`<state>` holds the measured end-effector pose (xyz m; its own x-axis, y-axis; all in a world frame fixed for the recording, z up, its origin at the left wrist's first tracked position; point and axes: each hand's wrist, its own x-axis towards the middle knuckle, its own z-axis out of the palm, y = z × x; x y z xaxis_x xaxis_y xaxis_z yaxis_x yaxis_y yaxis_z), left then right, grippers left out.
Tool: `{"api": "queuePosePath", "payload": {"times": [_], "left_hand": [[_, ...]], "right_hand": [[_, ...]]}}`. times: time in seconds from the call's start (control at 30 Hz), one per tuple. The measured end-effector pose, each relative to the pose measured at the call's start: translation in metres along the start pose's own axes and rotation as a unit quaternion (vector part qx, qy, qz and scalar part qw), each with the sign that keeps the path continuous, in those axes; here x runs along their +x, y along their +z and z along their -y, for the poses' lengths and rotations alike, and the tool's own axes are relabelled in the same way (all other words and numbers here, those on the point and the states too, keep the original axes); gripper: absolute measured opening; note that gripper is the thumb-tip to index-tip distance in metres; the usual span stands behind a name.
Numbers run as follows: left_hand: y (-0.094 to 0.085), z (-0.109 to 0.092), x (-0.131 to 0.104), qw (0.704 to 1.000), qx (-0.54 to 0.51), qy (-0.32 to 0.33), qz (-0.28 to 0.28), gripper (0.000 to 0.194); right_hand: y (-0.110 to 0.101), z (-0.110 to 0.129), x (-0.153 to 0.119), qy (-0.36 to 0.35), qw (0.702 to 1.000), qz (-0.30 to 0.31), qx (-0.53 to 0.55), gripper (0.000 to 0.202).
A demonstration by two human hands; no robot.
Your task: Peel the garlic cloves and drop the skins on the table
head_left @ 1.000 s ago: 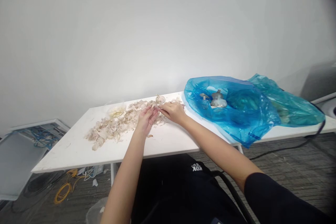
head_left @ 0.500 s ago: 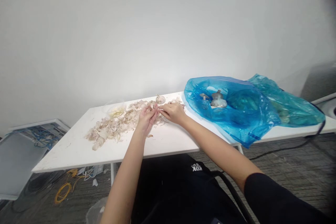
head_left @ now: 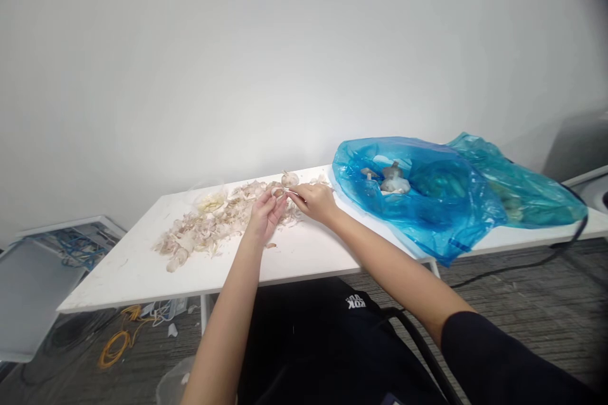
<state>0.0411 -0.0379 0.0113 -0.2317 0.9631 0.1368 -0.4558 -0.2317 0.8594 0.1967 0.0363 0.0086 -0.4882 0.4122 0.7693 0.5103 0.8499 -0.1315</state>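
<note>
Over the garlic skins, my left hand (head_left: 266,215) has its palm up and pinches a garlic clove (head_left: 278,192) at its fingertips. My right hand (head_left: 316,200) meets it from the right, fingers closed at the clove. A thin pale sliver shows at the right fingertips, too small to tell whether it is skin or a blade. Loose garlic skins (head_left: 204,233) are heaped to the left and beneath my hands. Just behind the hands sits a whole garlic bulb (head_left: 289,179). One small brown piece of garlic (head_left: 270,245) lies near my left wrist.
A clear bag with pale yellow cloves (head_left: 209,202) stands behind the skins. On the right, an open blue plastic bag (head_left: 456,215) holds garlic bulbs (head_left: 395,185), beside a greenish bag (head_left: 546,202). The white table (head_left: 118,272) meets a wall. Yellow cable (head_left: 113,348) lies on the floor.
Both hands stay in nearly the same place. My right fingers have shifted slightly at the clove, and a thin pale sliver now shows there.
</note>
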Motion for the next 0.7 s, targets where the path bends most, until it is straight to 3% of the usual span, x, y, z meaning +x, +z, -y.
{"api": "queuePosePath", "payload": {"times": [0.33,0.7], "left_hand": [[0.0020,-0.0017,-0.0018,1.000,-0.005,-0.014,0.017,0.033],[0.0022,-0.0016,-0.0021,1.000,-0.008,-0.013,0.025,0.038]], "right_hand": [[0.0006,-0.0008,0.0010,-0.007,1.000,0.000,-0.001,0.033],[0.0016,-0.0006,0.0001,-0.030,0.998,-0.053,0.027,0.031]]}}
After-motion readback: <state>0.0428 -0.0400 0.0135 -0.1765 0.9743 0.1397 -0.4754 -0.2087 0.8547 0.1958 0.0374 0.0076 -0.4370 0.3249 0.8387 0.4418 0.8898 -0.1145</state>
